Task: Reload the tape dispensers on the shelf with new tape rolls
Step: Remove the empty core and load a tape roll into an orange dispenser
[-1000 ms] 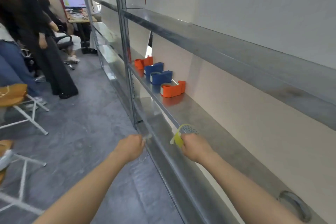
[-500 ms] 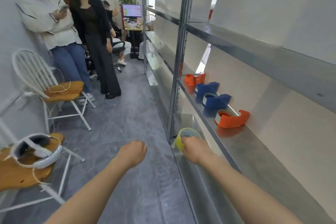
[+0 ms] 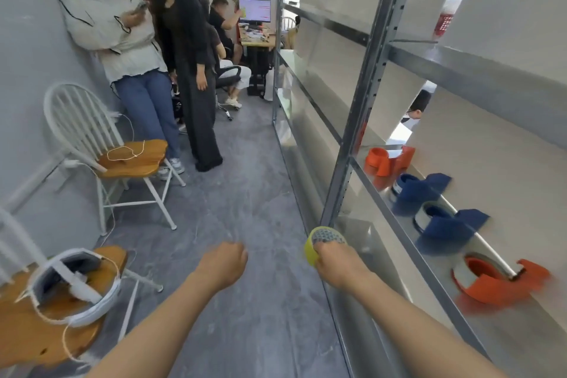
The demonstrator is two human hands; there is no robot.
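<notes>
Four tape dispensers sit in a row on the metal shelf (image 3: 521, 334): a far orange dispenser (image 3: 387, 163), a blue dispenser (image 3: 421, 195), a second blue dispenser (image 3: 448, 232) and a near orange dispenser (image 3: 500, 284), all somewhat blurred. The right hand (image 3: 337, 265) has its fingers curled round a yellow tape roll (image 3: 317, 242), held just in front of the shelf's edge, near the upright post (image 3: 352, 138) and well apart from the dispensers. The left hand (image 3: 224, 264) hangs over the grey floor (image 3: 251, 199), its fingers curled together in a fist with nothing visible in it. Two white chairs (image 3: 92, 144) stand at left, and two people (image 3: 190, 70) stand by the wall.
</notes>
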